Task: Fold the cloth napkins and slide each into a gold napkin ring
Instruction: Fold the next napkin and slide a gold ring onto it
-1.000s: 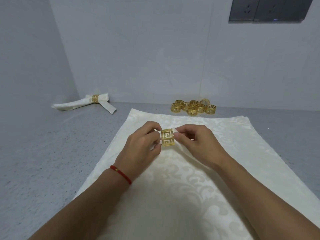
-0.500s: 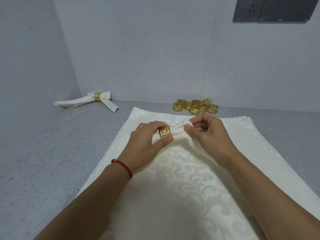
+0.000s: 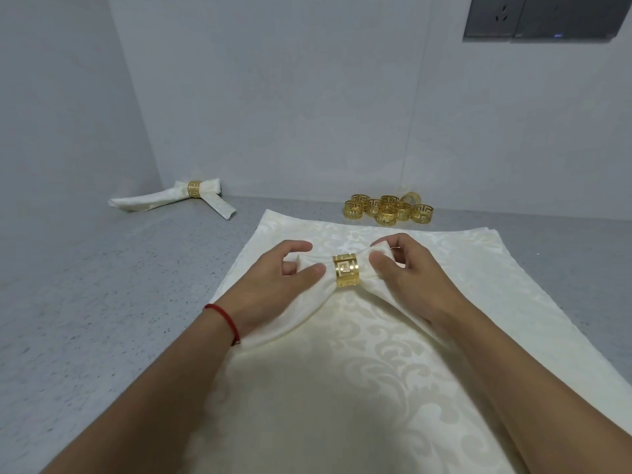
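Grey speckled desk (image 3: 102,302) running back into a corner. Pale, plain walls: back wall (image 3: 290,97) and left wall (image 3: 61,97) meeting at a vertical seam. Dark grey socket panel (image 3: 543,17) mounted high on the right, with a small blue light. Soft, even lighting, faintly mirrored in the glossy back wall.

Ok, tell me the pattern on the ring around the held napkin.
Gold napkin ring with a cut-out Greek-key pattern, seen in the head view.

Both hands' grip (image 3: 273,285) (image 3: 407,278) on ringed napkin (image 3: 307,299)
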